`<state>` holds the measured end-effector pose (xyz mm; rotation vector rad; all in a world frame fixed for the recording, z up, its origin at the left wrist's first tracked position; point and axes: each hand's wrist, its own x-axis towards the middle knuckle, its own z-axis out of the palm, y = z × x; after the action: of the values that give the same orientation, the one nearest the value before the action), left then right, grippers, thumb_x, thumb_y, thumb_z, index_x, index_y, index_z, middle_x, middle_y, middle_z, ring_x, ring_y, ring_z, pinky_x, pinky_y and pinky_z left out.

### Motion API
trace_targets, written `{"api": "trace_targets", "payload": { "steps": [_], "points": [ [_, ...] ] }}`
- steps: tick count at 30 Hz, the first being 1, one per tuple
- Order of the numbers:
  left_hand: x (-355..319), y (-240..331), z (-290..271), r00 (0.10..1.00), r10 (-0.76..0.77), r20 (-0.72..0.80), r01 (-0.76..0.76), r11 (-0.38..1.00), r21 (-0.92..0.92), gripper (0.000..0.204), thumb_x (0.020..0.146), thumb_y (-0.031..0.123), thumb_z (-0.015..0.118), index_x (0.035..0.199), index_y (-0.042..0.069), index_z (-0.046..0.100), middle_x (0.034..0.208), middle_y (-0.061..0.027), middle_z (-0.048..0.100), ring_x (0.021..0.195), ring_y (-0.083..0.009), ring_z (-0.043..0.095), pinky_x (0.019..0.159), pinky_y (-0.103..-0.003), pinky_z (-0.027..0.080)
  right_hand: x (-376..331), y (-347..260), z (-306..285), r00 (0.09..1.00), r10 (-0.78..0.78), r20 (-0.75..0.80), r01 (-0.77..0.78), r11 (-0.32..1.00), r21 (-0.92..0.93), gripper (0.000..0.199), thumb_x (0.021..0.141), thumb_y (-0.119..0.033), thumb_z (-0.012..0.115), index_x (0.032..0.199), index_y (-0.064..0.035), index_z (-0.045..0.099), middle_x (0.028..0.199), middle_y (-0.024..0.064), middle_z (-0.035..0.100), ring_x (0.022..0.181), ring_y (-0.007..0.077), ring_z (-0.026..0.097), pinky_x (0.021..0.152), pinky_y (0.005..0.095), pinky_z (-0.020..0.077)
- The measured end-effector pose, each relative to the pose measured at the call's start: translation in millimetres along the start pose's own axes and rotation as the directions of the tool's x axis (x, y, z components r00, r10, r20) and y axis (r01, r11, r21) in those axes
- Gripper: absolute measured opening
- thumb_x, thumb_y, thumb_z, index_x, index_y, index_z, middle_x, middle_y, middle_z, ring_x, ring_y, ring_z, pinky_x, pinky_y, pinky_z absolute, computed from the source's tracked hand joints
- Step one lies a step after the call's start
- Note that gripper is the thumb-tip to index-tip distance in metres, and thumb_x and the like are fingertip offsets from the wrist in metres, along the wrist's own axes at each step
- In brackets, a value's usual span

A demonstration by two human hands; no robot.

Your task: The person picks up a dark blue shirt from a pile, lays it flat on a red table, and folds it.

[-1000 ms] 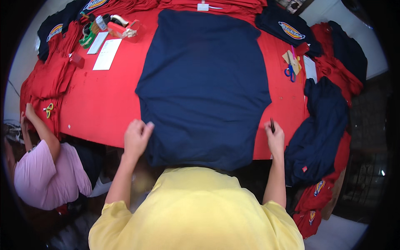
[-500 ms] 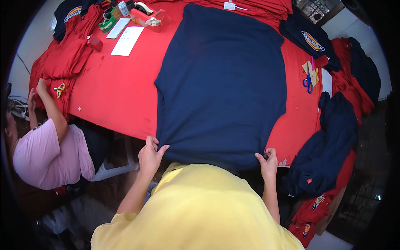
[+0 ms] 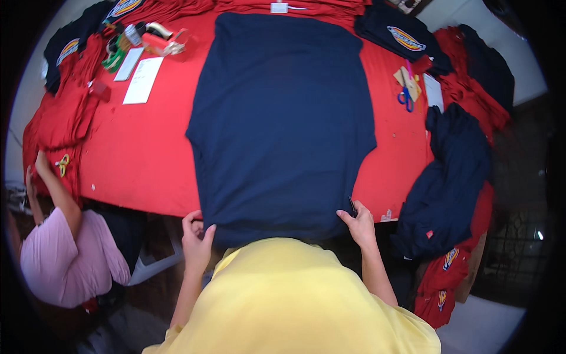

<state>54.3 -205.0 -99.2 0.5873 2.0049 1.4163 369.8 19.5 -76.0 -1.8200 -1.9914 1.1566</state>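
Note:
A navy blue garment (image 3: 283, 130) lies spread over the red-covered table (image 3: 141, 153), its near edge against my yellow shirt. At its near left corner is my left hand (image 3: 197, 245), the fingers curled by the side edge and the thumb over the cloth. My right hand (image 3: 359, 227) is closed at the near right corner, with the thumb against the garment's edge. From its fingers sticks the dark pointed tip of a small tool (image 3: 352, 206), seemingly thread snips; the rest is hidden in the hand.
Back left stand a red tape dispenser (image 3: 162, 44) and white papers (image 3: 143, 79). Blue-handled scissors (image 3: 405, 99) lie at the right, beyond a crumpled navy garment (image 3: 451, 171). At the left, a co-worker in a pink shirt (image 3: 56, 248) sits near yellow scissors (image 3: 62, 164) and red garments.
My view has shifted, so the table's contents appear farther left. My right hand has turned, and the dark tool tip now shows more clearly. The navy garment stays spread.

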Motion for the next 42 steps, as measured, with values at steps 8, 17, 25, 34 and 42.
{"api": "trace_targets", "payload": {
  "steps": [8, 17, 25, 34, 42],
  "points": [
    [16.1, 84.8, -78.9, 0.75, 0.251, 0.613, -0.089, 0.955, -0.283, 0.013, 0.071, 0.0, 0.075, 0.083, -0.003, 0.072, 0.074, -0.0109, 0.069, 0.063, -0.0134, 0.064, 0.057, -0.025, 0.046, -35.3, -10.7, -94.2, 0.913, -0.317, 0.255, 0.139, 0.832, 0.538, 0.053, 0.071, -0.003, 0.077, 0.12, 0.0068, 0.058, 0.11, 0.0135, 0.067, 0.096, 0.0163, 0.063, 0.084, 0.025, 0.048],
    [169.7, 174.5, 6.8, 0.883, 0.417, 0.217, -0.177, 0.722, -0.669, 0.05, 0.097, 0.034, 0.052, 0.134, 0.001, 0.046, 0.118, -0.0142, 0.058, 0.105, -0.0212, 0.059, 0.094, -0.035, 0.045, 112.6, -98.2, -130.8, 0.868, -0.469, -0.161, 0.307, 0.254, 0.917, 0.038, 0.097, -0.023, 0.054, 0.126, 0.0014, 0.053, 0.094, 0.0105, 0.064, 0.064, 0.0134, 0.056, 0.055, 0.0244, 0.0445],
    [196.5, 52.9, 24.3, 0.946, 0.316, -0.071, -0.224, 0.798, 0.56, 0.068, 0.078, 0.027, 0.074, 0.132, -0.003, 0.047, 0.123, -0.0206, 0.055, 0.113, -0.0327, 0.053, 0.098, -0.041, 0.042, 181.8, 14.9, -91.7, 0.864, -0.156, -0.479, 0.015, 0.958, -0.286, 0.042, 0.09, -0.03, 0.061, 0.126, -0.0091, 0.056, 0.121, 0.0219, 0.052, 0.106, 0.0382, 0.056, 0.091, 0.0437, 0.0448],
    [183.5, 50.0, 34.6, 0.951, 0.232, -0.203, -0.19, 0.96, 0.205, 0.025, 0.079, 0.005, 0.07, 0.101, -0.002, 0.062, 0.086, -0.0076, 0.066, 0.072, -0.0137, 0.059, 0.068, -0.028, 0.05, 177.7, 20.3, -67.3, 0.826, -0.405, -0.392, 0.269, 0.894, -0.358, 0.034, 0.088, -0.032, 0.063, 0.11, -0.0053, 0.066, 0.103, 0.0147, 0.059, 0.095, 0.0305, 0.055, 0.089, 0.0418, 0.0427],
    [195.1, 59.7, 26.4, 0.814, 0.543, -0.206, -0.457, 0.818, 0.348, 0.013, 0.079, 0.005, 0.069, 0.089, 0.0, 0.064, 0.09, -0.0082, 0.063, 0.08, -0.0165, 0.059, 0.079, -0.029, 0.047, 212.8, -31.4, -86.0, 0.743, -0.486, -0.46, 0.557, 0.83, 0.022, 0.026, 0.075, -0.014, 0.076, 0.082, 0.0021, 0.056, 0.076, 0.0081, 0.057, 0.071, 0.02, 0.054, 0.07, 0.0341, 0.0456]
  ]
}}
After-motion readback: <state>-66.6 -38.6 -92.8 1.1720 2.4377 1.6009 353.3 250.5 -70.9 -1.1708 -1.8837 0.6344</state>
